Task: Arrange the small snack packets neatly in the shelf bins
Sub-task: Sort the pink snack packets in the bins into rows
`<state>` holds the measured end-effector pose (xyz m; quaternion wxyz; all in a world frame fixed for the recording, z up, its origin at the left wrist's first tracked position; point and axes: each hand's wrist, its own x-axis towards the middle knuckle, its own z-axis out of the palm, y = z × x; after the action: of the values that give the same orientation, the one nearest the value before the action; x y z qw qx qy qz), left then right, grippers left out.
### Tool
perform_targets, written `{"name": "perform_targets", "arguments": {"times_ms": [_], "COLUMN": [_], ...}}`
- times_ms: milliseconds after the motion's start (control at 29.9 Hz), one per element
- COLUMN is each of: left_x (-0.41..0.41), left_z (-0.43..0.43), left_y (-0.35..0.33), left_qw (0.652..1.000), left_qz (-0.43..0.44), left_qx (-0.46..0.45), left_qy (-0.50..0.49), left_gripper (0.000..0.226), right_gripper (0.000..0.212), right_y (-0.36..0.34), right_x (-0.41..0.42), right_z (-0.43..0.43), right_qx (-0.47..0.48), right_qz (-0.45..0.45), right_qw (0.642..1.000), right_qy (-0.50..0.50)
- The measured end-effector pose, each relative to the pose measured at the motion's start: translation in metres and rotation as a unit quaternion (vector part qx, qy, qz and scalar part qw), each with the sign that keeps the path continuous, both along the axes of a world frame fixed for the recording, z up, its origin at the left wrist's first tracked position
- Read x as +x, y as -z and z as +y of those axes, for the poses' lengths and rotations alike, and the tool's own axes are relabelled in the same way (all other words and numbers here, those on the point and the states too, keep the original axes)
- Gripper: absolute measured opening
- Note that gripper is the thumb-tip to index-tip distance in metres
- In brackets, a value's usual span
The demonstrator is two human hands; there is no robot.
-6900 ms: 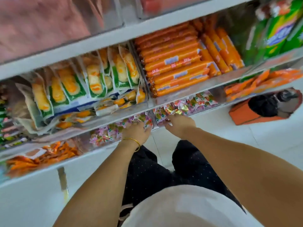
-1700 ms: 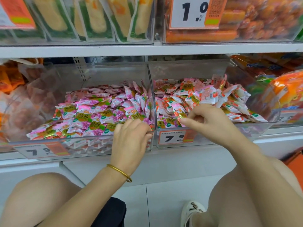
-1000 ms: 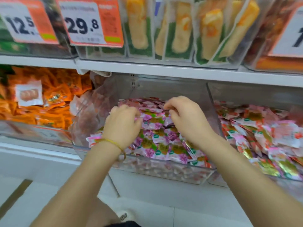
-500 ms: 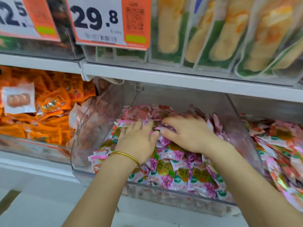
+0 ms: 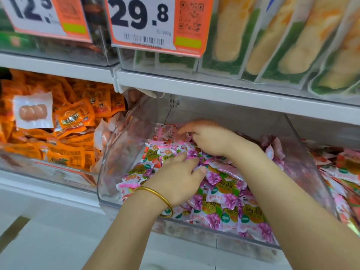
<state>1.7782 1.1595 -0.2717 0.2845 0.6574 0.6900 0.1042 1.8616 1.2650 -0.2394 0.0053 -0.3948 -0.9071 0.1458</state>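
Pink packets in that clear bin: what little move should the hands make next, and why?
Probably the right hand should draw forward, laying flat the pink packets its fingers curl over. At the rear of the clear bin several packets stand crooked, while the left hand rests on flatter rows nearer the front.

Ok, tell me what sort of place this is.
Most likely a shop's snack aisle: printed price tags with a barcode, clear bins heaped with small pink snack packets, and orange packets alongside.
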Motion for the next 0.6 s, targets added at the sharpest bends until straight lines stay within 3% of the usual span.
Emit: {"name": "perform_targets", "arguments": {"times_ms": [134, 267, 367, 434, 501, 568, 601], "left_x": [-0.004, -0.006, -0.010, -0.017, -0.021, -0.022, -0.022], "left_z": [-0.002, -0.003, 0.001, 0.007, 0.010, 0.006, 0.004], "left_y": [-0.004, -0.005, -0.003, 0.002, 0.009, 0.013, 0.016], "left_qw": [1.000, 0.999, 0.996, 0.993, 0.989, 0.988, 0.987], "left_qz": [-0.024, -0.042, -0.071, -0.024, 0.074, 0.130, 0.139], "left_qx": [0.004, 0.007, 0.041, 0.087, 0.099, 0.040, 0.013], "left_qy": [0.017, 0.022, -0.034, -0.070, -0.078, -0.077, -0.076], "left_gripper": [0.046, 0.043, 0.038, 0.039, 0.050, 0.057, 0.058], "right_gripper": [0.047, 0.043, 0.042, 0.042, 0.030, 0.010, 0.017], "right_y": [0.021, 0.024, 0.015, 0.011, 0.007, 0.007, 0.008], "right_x": [-0.010, -0.010, -0.015, -0.020, -0.028, -0.037, -0.042], "right_z": [0.010, 0.014, 0.013, 0.014, 0.014, 0.018, 0.022], "right_qx": [-0.021, -0.049, -0.084, -0.059, -0.020, 0.017, 0.026], "right_qz": [-0.082, -0.013, 0.106, 0.166, 0.177, 0.176, 0.181], "right_qw": [0.996, 0.998, 0.988, 0.979, 0.978, 0.978, 0.977], "right_qy": [-0.003, 0.034, 0.080, 0.097, 0.108, 0.111, 0.111]}}
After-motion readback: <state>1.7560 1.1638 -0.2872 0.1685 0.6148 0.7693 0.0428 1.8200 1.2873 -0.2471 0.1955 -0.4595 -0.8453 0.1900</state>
